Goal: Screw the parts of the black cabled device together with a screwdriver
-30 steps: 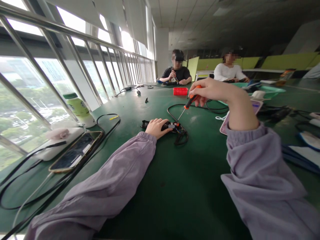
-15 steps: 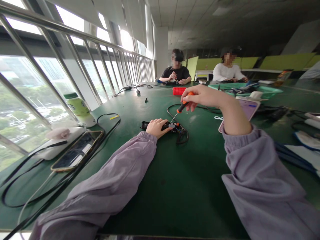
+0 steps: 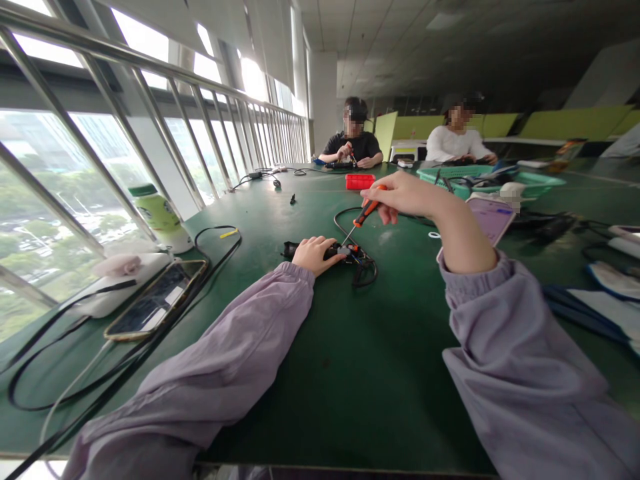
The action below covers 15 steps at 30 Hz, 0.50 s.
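My right hand (image 3: 395,195) is closed on the orange-and-black handle of a screwdriver (image 3: 367,211). Its thin shaft slants down to the left, and the tip meets a small black device (image 3: 351,253) with grey and orange parts. Over the device's dark cylindrical body lies my left hand (image 3: 315,255), pressing it to the green table (image 3: 320,373) with the fingers wrapped over it. A black cord (image 3: 375,272) loops from the device's right end. The exact spot under the screwdriver tip is too small to make out.
A red box (image 3: 360,181) and a green basket (image 3: 543,181) of parts stand beyond my hands. To the left are a phone (image 3: 157,300), cables and a green-capped bottle (image 3: 160,217). Another phone (image 3: 487,220) leans behind my right wrist. Two people sit at the far end.
The screwdriver handle has turned slightly and my right hand and forearm have shifted a little left. My left hand and the device stay in place.
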{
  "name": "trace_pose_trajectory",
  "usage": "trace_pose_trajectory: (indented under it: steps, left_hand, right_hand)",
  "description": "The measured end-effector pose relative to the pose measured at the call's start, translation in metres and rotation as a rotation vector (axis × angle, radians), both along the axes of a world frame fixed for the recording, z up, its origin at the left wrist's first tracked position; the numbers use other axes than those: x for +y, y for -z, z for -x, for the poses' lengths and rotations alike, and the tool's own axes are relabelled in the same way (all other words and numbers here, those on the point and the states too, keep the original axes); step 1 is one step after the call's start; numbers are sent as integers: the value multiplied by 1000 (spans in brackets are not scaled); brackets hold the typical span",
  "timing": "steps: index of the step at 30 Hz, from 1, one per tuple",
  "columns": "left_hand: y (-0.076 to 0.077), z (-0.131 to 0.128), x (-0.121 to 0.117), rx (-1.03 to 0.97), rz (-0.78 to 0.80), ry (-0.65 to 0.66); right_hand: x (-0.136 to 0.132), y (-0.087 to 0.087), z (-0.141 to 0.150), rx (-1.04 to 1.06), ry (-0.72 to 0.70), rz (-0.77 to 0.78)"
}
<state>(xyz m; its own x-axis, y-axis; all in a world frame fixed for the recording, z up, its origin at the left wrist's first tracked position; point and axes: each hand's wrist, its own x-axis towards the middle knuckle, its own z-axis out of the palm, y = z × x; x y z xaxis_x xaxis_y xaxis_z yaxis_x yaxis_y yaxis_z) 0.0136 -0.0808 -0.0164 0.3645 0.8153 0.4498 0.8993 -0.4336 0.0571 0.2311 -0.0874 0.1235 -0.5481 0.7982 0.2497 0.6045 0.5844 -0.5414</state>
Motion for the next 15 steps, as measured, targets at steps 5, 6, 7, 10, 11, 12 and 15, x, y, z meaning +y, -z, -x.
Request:
trace_pose_trajectory:
  steps: [5, 6, 7, 10, 11, 12, 15]
  left_hand:
    - [-1, -1, 0, 23, 2, -5]
    - [-2, -1, 0, 24, 6, -6]
    - [-2, -2, 0, 22, 8, -6]
    - [-3, -2, -2, 12, 9, -7]
    - [-3, -3, -2, 12, 6, -7]
    - [-3, -2, -2, 13, 2, -6]
    - [-1, -2, -1, 18, -7, -4]
  right_hand:
    - [-9, -4, 4, -87, 123, -147]
    - [-10, -5, 5, -76, 112, -137]
    - [-10, -6, 5, -61, 94, -125]
    - [-9, -7, 3, -25, 63, -122]
    - [-8, -8, 2, -25, 68, -124]
    - [-8, -8, 2, -32, 75, -120]
    - [-8, -8, 1, -99, 77, -111]
